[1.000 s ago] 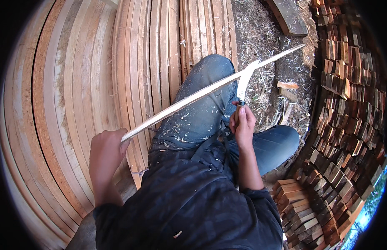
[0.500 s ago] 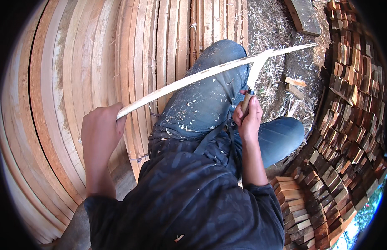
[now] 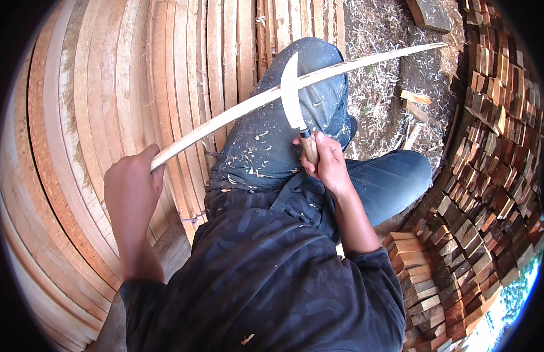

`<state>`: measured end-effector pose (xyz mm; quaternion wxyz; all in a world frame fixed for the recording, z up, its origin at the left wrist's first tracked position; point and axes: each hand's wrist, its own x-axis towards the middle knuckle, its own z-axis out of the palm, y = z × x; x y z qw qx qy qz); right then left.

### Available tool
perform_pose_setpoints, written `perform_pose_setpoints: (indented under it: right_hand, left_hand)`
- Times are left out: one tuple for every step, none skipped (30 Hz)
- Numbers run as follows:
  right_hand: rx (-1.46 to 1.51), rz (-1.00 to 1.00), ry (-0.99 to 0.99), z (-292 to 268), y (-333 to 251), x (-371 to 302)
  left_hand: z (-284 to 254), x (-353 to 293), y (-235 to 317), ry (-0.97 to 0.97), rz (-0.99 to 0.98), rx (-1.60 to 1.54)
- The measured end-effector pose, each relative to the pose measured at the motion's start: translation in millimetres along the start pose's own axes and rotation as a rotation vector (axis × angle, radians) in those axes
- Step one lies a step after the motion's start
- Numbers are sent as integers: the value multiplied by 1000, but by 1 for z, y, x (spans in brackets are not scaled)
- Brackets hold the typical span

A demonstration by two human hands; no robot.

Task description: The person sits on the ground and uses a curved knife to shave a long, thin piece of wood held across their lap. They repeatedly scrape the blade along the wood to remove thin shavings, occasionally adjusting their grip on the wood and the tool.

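My left hand is closed around the near end of a long pale wooden stick. The stick slants up to the right across my raised, jeans-clad leg and tapers to a thin tip beyond it. In my right hand is a knife with a wooden handle, a dark collar and a broad curved blade. That blade lies across the stick over my thigh, its tip pointing away from me. Small pale shavings are scattered over the jeans.
Long wooden boards lie side by side on the left. To the right rises a tall stack of cut wood pieces. Shavings cover the ground between, with offcuts and a thick plank farther off.
The knife has moved left along the stick, from beyond my knee to over my thigh, and its blade is turned more upright. My left hand has shifted slightly left, still gripping the stick.
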<state>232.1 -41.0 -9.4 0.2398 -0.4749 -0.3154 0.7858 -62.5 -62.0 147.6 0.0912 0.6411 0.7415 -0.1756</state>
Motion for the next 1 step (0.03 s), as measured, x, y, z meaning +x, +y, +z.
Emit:
perform_pose_setpoints:
  right_hand:
    - [-72, -56, -8, -3, 1, 0]
  left_hand:
    - [-1, 0, 2, -3, -15, -9]
